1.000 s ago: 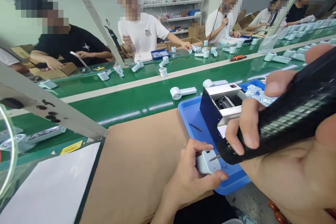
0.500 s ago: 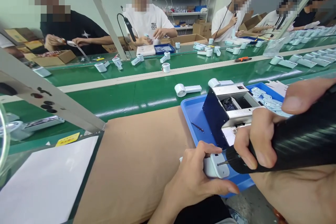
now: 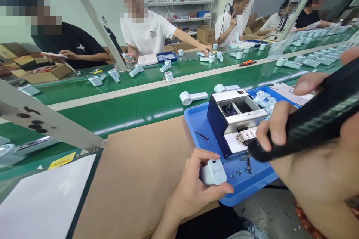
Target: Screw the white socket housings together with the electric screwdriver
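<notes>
My left hand [image 3: 188, 185] is closed around a pale blue plastic handheld device [image 3: 214, 173]. Its flat end, with small holes and a dark slot, faces right; the rest is hidden behind my fingers. My right hand [image 3: 280, 127] grips a black electric screwdriver [image 3: 314, 119], slanted down to the left. Its tip is near the front of a screw feeder [image 3: 217, 129], a dark-sided box with a silver top; I cannot tell whether they touch. The feeder stands in a blue tray [image 3: 238, 188], where loose screws [image 3: 248, 168] lie in front of it.
Brown cardboard [image 3: 140, 164] covers the bench, with white paper [image 3: 53, 198] at left. Behind runs a green conveyor [image 3: 134, 110] carrying several pale devices [image 3: 193, 98]. A blue bin of pale parts [image 3: 263, 99] sits behind the feeder. A slanted metal post [image 3: 50, 119] rises at left. Several people work across the line.
My right hand has moved the screwdriver off the device's end and over to the screw feeder. My left hand still holds the device. The whole view has shifted a little.
</notes>
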A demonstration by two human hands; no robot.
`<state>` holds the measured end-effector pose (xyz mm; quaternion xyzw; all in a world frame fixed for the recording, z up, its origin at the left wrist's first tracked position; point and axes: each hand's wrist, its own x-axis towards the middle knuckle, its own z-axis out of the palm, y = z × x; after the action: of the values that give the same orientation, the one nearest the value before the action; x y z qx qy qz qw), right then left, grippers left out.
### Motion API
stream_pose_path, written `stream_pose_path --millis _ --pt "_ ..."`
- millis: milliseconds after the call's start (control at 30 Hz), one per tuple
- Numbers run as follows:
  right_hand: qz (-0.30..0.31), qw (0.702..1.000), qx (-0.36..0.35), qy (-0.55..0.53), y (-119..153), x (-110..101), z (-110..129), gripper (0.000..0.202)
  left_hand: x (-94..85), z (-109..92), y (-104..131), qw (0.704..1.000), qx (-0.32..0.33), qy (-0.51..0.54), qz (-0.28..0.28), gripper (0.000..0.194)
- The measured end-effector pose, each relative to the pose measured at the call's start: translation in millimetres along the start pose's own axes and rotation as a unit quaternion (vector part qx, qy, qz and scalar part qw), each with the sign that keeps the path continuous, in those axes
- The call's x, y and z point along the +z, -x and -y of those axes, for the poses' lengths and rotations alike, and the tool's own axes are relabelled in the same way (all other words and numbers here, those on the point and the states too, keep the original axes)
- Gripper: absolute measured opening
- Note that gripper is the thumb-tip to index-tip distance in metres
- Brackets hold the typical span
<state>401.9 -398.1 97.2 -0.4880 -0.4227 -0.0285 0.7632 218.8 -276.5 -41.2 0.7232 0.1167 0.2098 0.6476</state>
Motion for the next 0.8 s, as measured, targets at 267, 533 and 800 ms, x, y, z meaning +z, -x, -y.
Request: stream_pose_path --millis 267,533,800 --pt "-0.033 0.995 -0.098 -0.004 -8.5 -33.1 -77.1 0.021 0.0 2.0 0.0 1.000 0.012 0.022 -0.013 0.077" --pt "-0.054 0.997 -0.039 -0.038 4.3 -12.9 -31.3 0.031 -0.7 1.5 2.0 0.999 0.011 0.017 -0.025 0.075" --pt "0.042 0.999 0.014 -0.028 9.4 12.6 11.6 0.023 -1.2 -1.7 2.2 0.999 0.014 -0.006 -0.032 0.076"
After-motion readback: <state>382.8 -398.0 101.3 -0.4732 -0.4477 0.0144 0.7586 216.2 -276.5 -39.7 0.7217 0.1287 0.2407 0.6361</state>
